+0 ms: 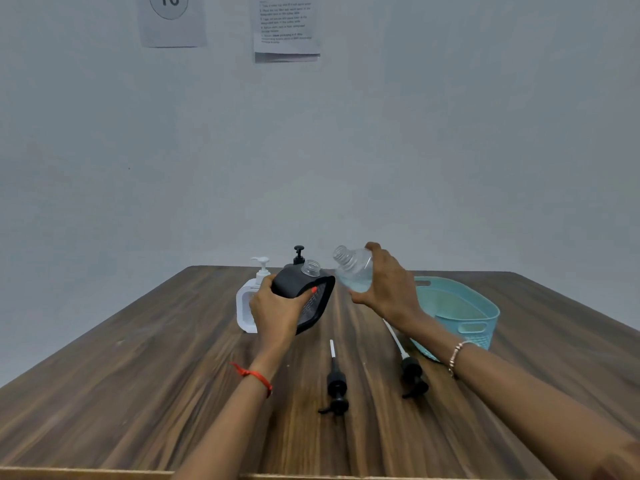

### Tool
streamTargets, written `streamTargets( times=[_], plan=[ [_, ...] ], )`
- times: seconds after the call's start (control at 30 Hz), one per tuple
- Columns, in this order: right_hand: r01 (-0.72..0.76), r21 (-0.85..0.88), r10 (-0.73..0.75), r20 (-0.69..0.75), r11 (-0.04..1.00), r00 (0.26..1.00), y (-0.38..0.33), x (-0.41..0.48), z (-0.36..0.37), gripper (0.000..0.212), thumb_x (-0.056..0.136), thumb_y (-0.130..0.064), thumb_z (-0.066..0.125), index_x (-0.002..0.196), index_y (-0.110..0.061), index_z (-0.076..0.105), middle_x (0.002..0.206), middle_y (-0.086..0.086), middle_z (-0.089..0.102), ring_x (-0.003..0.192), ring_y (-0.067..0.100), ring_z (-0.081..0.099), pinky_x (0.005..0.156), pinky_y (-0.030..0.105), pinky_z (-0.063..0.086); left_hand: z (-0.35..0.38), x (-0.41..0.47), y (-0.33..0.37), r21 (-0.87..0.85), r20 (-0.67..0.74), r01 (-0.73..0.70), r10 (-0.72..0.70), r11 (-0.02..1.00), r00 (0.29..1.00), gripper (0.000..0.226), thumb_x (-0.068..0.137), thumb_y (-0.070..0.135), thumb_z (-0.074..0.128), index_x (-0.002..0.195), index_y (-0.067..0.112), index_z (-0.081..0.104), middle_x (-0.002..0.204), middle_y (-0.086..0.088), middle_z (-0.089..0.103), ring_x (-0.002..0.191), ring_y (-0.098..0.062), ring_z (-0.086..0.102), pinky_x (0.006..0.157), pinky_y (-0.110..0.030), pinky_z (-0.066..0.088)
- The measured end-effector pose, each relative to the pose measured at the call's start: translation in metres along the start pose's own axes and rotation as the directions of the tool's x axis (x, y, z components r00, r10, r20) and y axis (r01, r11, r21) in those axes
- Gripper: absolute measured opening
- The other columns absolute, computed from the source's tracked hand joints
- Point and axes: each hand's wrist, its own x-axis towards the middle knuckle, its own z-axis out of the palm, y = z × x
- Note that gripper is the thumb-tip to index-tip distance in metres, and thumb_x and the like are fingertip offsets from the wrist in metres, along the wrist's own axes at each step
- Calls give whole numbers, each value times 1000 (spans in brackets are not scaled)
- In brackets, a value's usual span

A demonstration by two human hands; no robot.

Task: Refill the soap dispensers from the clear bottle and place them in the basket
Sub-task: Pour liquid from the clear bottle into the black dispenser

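My left hand (277,308) grips a black soap dispenser (311,299) with an open clear neck, tilted to the right above the table. My right hand (388,289) holds the clear bottle (355,271), uncapped and tilted left, its mouth close to the dispenser's neck; some clear liquid sits in its lower part. A white dispenser (247,306) with its pump on stands behind my left hand. Another black dispenser (298,256) with pump stands behind, mostly hidden. Two black pump heads (336,384) (412,372) with tubes lie on the table. The teal basket (464,317) sits at right, with nothing visible inside.
The wooden table (138,375) reaches to a grey wall. Two paper sheets (287,26) hang on the wall above. The table's front edge runs along the bottom of the view.
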Motion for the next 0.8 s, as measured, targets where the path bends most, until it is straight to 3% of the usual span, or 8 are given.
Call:
streamTargets(
  times=[0.13, 0.4, 0.8],
  plan=[
    [26, -149, -21, 32, 988, 999, -3, -2, 0, 79, 66, -28, 78, 131, -7, 38, 112, 14, 55, 97, 33, 53, 72, 37, 43, -1, -6, 4, 18, -10, -37, 37, 999, 999, 53, 61, 29, 86, 104, 8, 64, 93, -2, 67, 88, -21, 62, 76, -32, 50],
    [88, -299, -54, 119, 950, 991, -12, 2, 0, 84, 74, -33, 74, 140, -9, 28, 122, 14, 50, 107, 32, 50, 84, 39, 42, -2, -13, 5, 40, -18, -78, 78, 996, 997, 54, 62, 30, 85, 107, 9, 63, 90, 6, 60, 87, -14, 55, 72, -23, 41],
    [178, -387, -111, 190, 905, 976, -17, 4, 1, 81, 76, -29, 73, 139, -7, 28, 123, 15, 49, 108, 33, 48, 84, 41, 41, -5, -18, 2, 36, -25, -61, 61, 998, 998, 56, 63, 30, 85, 110, 12, 61, 89, 8, 55, 88, -13, 54, 75, -26, 44]
  ],
)
